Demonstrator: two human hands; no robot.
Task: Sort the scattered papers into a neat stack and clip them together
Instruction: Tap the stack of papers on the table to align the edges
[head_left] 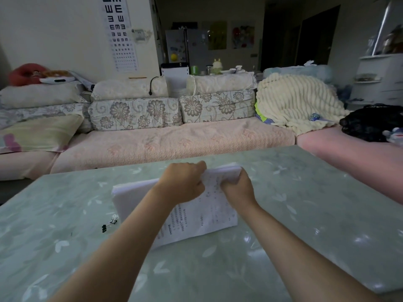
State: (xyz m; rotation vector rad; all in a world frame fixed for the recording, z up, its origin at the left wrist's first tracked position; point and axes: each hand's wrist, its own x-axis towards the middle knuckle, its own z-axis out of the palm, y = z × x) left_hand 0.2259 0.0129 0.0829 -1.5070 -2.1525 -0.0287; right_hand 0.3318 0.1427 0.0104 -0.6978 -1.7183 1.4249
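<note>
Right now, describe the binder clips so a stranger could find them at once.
Start at the pale green floral table in front of the pink sofa. A white paper stack stands tilted at its middle, and just left of that stack lie the binder clips. They are tiny and black with silver handles, unlike the big white sheets.

A green table (305,225) fills six o'clock. At twelve o'clock a pink sofa (174,140) carries flowered cushions (135,114); a cream blanket (298,101) lies at two o'clock, an eye chart (118,29) hangs at eleven.
</note>
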